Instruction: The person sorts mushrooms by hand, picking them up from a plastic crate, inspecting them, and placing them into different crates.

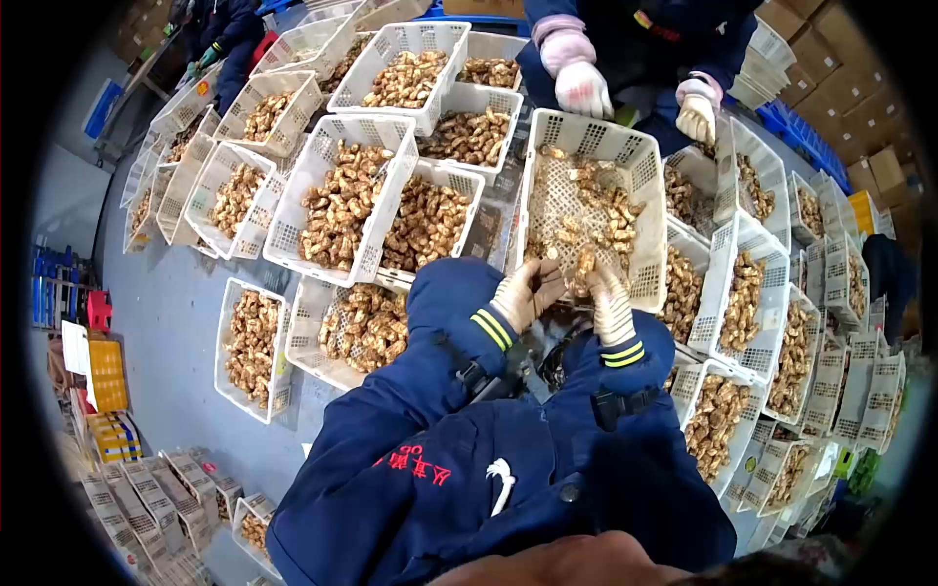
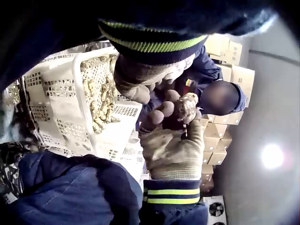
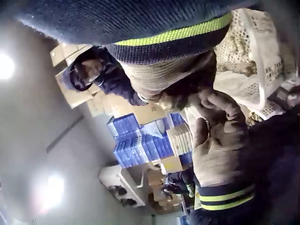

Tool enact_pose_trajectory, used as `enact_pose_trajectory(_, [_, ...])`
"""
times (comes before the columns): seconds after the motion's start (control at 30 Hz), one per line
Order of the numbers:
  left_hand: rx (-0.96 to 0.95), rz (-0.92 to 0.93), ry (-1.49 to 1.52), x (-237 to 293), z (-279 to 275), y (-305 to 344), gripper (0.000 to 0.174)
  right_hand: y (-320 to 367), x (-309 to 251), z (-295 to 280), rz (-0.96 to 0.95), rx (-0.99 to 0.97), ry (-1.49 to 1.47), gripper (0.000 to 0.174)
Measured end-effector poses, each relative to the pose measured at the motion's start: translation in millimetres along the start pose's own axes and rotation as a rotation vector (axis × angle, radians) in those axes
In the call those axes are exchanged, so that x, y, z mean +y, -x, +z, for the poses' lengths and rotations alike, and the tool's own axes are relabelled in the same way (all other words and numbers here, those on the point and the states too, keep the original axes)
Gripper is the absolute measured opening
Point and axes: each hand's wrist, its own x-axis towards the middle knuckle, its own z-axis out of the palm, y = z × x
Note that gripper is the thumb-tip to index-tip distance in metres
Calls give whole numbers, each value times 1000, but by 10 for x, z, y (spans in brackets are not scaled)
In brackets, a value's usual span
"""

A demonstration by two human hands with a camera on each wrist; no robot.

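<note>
A brown-and-white knobbly piece (image 1: 586,262) (image 2: 187,108) is pinched by my gloved right hand (image 1: 613,305) (image 2: 171,150), over the near edge of a white perforated crate (image 1: 645,230). Close beside it is my gloved left hand (image 1: 524,293) (image 3: 219,140), palm turned up and fingers loosely bent, with nothing plainly held. In the right wrist view, the piece (image 3: 169,102) shows partly below my right hand (image 3: 164,77). Similar pieces (image 1: 618,210) lie in the crate, mostly toward its right side.
Crates filled with brown pieces stand at the left (image 1: 342,200) and right (image 1: 743,303). Across the crate, another person's gloved hands (image 1: 584,90) (image 1: 697,117) are near its far edge. Cardboard boxes (image 1: 840,98) are stacked at the far right.
</note>
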Motion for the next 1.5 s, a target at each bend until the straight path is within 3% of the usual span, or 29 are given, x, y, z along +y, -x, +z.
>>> enact_pose_trajectory(0.03, [-49,15,-48,4,18,1,41,-5,-7,-84,176,-120,-291,50])
enact_pose_trajectory(0.1, [-106,119,-174,14,24,22,43,-19,-96,43,361,-125,-624,43])
enact_pose_trajectory(0.13, [-119,146,-193,18,71,74,43,20,-169,143,444,67,-634,41])
enact_pose_trajectory(0.23, [-220,151,-242,-1,37,78,43,59,-21,33,480,-64,-744,44])
enact_pose_trajectory(0.3, [-336,105,-245,25,26,89,44,61,-58,43,465,-69,-725,45])
enact_pose_trajectory(0.43, [-239,149,-378,18,138,189,43,79,-70,60,446,-94,-684,49])
enact_pose_trajectory(0.57, [-285,117,-396,14,61,143,43,84,-6,31,444,-144,-646,52])
enact_pose_trajectory(0.67, [-263,203,-360,-52,34,53,27,88,-22,43,408,-155,-631,52])
enact_pose_trajectory(0.87, [-251,100,-333,7,119,192,41,49,58,39,406,-157,-570,51])
enact_pose_trajectory(1.5, [-145,55,-435,-15,108,151,35,8,228,26,465,-115,-494,45])
